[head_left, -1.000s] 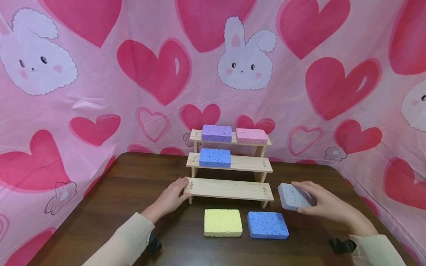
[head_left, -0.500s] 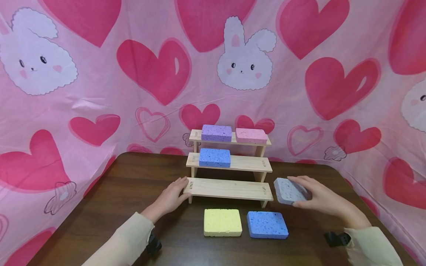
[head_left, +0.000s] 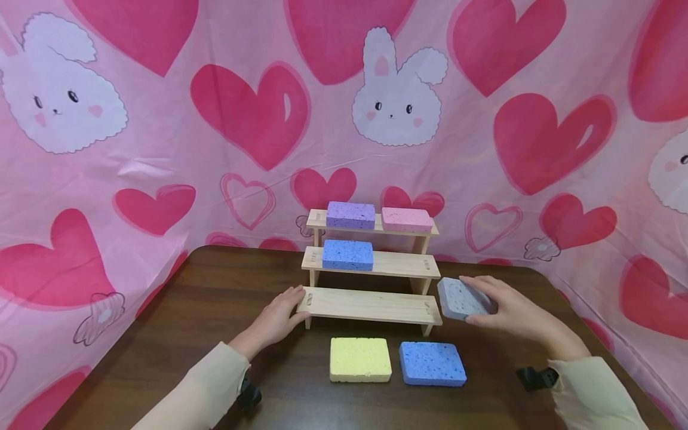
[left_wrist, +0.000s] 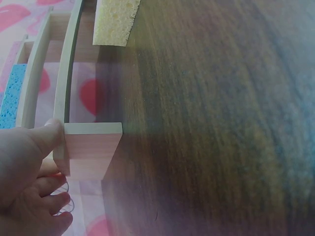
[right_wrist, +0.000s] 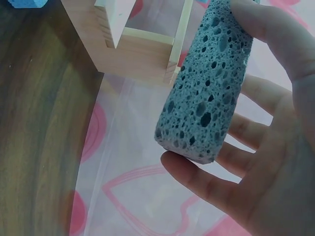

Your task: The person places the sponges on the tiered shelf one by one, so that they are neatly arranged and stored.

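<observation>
My right hand [head_left: 516, 313] holds a grey sponge [head_left: 462, 298] between thumb and fingers, just off the right end of the lowest step of a three-step wooden rack [head_left: 371, 304]. In the right wrist view the sponge [right_wrist: 204, 93] is tilted and full of pores. My left hand [head_left: 275, 316] grips the left end of that lowest step; the left wrist view has its thumb [left_wrist: 47, 135] on the plank's edge. A blue sponge [head_left: 347, 255] lies on the middle step. On the top step are a purple sponge [head_left: 350, 215] and a pink sponge [head_left: 406, 220].
On the dark wooden table [head_left: 215, 286], in front of the rack, lie a yellow sponge [head_left: 360, 360] and a second blue sponge [head_left: 432, 364], side by side. A pink cloth [head_left: 322, 137] with hearts and rabbits hangs behind and at the sides.
My right hand has brought the grey sponge left and away from me, closer to the rack's right end. The left hand keeps its place on the rack.
</observation>
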Tool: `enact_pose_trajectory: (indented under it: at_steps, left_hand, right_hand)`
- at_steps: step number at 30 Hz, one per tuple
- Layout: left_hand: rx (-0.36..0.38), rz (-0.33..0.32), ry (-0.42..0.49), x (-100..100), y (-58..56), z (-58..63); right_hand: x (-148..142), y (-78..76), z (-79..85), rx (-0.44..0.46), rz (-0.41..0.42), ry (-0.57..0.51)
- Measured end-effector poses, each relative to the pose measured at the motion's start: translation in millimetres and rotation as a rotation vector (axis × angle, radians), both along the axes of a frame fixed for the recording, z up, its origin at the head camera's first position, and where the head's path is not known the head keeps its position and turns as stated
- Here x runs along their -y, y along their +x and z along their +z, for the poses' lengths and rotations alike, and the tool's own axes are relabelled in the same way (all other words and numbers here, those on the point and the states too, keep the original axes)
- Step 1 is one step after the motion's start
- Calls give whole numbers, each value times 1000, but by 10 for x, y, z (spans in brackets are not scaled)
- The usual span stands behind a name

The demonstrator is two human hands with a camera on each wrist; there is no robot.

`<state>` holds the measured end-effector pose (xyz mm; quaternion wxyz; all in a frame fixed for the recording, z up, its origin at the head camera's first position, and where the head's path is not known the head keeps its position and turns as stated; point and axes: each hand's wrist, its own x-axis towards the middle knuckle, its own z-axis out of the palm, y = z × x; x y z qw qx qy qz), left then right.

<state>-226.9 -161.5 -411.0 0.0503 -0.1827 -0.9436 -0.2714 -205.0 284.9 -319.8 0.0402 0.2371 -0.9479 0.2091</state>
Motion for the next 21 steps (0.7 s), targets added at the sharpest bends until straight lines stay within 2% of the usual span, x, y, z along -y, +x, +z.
enact_pose_trajectory:
  at_steps: [21]
  left_hand:
    - [2,0,3,-3,4,1]
  right_hand:
    - [131,-151,124,-11,-4,20]
